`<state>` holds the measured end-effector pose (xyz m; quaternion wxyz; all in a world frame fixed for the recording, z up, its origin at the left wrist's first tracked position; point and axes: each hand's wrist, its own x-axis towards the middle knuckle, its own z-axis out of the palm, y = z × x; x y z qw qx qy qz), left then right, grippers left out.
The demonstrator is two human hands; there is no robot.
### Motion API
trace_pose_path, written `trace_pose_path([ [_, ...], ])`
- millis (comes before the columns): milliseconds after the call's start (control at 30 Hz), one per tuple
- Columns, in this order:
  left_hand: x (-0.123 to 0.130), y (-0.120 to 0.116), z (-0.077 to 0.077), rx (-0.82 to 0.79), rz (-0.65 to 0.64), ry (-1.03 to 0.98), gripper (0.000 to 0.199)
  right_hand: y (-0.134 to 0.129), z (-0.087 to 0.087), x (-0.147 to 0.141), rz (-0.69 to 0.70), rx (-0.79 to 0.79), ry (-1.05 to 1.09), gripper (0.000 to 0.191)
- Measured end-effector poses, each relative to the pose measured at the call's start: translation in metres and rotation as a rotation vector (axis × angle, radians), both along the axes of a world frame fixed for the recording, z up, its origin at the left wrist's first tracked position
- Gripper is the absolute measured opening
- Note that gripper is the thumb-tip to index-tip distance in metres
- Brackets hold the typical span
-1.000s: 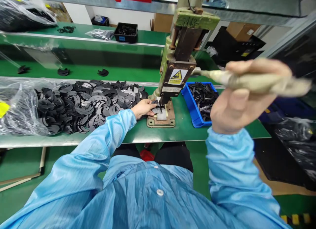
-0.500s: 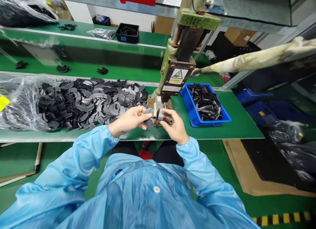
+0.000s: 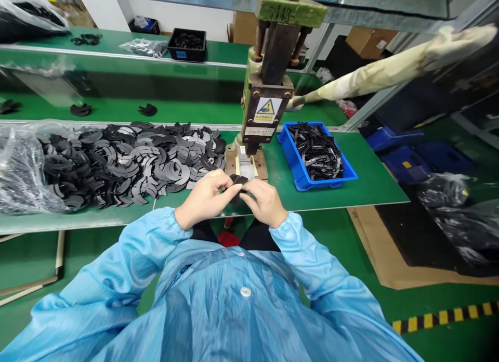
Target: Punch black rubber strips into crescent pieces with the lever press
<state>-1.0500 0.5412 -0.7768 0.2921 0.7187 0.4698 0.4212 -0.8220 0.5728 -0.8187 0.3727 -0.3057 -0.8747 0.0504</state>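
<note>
My left hand (image 3: 208, 195) pinches a dark curved piece (image 3: 236, 191) just in front of the press base (image 3: 262, 167). From the other side, my right hand (image 3: 264, 199) has its thumb and fingers closed at the same piece, and the fingertips of both hands nearly meet. Fingers partly cover the piece. Above the base stands the green hand press (image 3: 267, 86) with a yellow warning label. A large heap of black and grey curved pieces (image 3: 132, 162) lies to the left of my hands.
On the right, a blue bin (image 3: 298, 182) holds thin black parts. A wrapped lever (image 3: 370, 73) reaches right from the press. The clear plastic bag (image 3: 27, 175) lies at the far left. Behind, a black bin (image 3: 187, 54) stands on the green shelf.
My hands have come together at the dark piece. My right hand has moved left, away from the press base. The whole view has shifted slightly.
</note>
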Motion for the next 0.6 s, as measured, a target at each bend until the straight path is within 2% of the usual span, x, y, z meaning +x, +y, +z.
trace_pose_path([
  [167,0.008,0.001,-0.005,-0.072,0.013,-0.030,0.046,-0.006,-0.002,0.002,0.031,0.050,0.020,0.019],
  [300,0.007,0.005,-0.011,-0.221,-0.010,-0.107,0.046,-0.012,-0.003,0.004,0.042,0.061,0.117,0.015],
  [433,0.005,0.007,-0.012,-0.260,0.010,-0.262,0.042,-0.012,-0.006,0.006,0.072,0.053,0.230,0.012],
  [500,0.006,0.008,-0.013,-0.371,-0.098,-0.362,0.048,-0.011,-0.008,0.007,0.103,0.058,0.292,0.013],
  [567,0.006,0.012,-0.017,-0.500,-0.241,-0.403,0.051,-0.008,-0.011,0.011,0.119,0.032,0.294,0.015],
  [600,0.005,0.017,-0.020,-0.536,-0.272,-0.409,0.053,-0.005,-0.012,0.013,0.108,0.001,0.276,0.016],
])
